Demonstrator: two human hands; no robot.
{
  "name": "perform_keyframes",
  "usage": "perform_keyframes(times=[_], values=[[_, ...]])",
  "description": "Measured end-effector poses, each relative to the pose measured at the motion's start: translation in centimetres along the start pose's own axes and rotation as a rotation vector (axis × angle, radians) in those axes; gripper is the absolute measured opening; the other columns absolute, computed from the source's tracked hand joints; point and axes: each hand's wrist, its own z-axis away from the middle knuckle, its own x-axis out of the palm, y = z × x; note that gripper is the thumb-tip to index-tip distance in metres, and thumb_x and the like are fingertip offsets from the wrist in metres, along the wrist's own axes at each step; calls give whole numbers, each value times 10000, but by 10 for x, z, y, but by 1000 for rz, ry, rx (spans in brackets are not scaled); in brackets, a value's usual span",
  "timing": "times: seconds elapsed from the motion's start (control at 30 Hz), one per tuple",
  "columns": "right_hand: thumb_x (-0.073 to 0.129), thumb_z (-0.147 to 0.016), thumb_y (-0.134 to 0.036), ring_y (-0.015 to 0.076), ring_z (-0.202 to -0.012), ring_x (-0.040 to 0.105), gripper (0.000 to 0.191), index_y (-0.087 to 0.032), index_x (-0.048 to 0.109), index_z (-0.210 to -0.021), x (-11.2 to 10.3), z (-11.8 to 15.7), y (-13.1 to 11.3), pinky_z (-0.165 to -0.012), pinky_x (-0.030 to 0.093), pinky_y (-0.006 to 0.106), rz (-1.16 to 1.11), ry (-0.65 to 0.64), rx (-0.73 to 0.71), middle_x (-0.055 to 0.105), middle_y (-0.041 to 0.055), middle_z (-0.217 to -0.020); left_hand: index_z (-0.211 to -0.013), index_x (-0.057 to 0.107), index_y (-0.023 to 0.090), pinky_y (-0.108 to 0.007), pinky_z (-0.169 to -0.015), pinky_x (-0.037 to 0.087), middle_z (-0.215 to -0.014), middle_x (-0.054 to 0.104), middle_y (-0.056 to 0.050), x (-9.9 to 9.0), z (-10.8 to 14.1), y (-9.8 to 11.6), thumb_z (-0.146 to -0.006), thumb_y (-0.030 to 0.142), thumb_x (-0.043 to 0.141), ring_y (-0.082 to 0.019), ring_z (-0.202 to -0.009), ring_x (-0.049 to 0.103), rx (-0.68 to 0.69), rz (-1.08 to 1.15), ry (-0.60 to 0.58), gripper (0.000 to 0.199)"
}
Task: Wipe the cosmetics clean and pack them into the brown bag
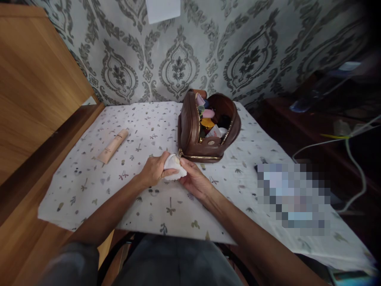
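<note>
Your left hand [154, 170] and right hand [195, 180], fingers curled closed, pinch the white pad [172, 162] between the near edge of the desk [133, 216] and the unzipped brown bag [189, 129] containing a pink item [208, 113] and a yellow one [207, 123].

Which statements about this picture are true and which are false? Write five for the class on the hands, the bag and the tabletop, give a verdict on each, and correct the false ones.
1. The left hand and the right hand both hold a small white item. True.
2. The brown bag is zipped shut. False: its top gapes open and things show inside.
3. A pink item is visible inside the bag. True.
4. The beige tube stands upright to the right of the bag. False: it lies on its side, left of the bag.
5. The tablecloth is white with small printed motifs. True.
</note>
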Motion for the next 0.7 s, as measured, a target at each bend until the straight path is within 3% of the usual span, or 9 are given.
perform_keyframes(times=[0.37,0.57,0.7], values=[[939,-565,-398,88,-635,518,378,-235,669,-774,0,0,-5,-561,449,199,52,43,-139,630,-52,-764,-915,534,218,-244,-558,366,-598,529,33,1,0,-8,-953,643,416,-153,-524,545,18,18,91,443],[946,-542,-361,142,-781,600,413,-250,654,-811,3,4,-4,-707,480,256,217,40,-226,674,-31,-853,-1181,521,223,-287,-713,488,-933,687,-44,1,1,-3,-884,655,539,-200,-778,665,50,110,58,525],[911,-611,-429,152,-823,605,360,-264,679,-831,4,5,-3,-750,484,268,220,44,-250,681,-28,-864,-1202,519,230,-289,-740,507,-977,690,-39,1,1,0,-870,596,593,-196,-800,673,30,166,58,500]])
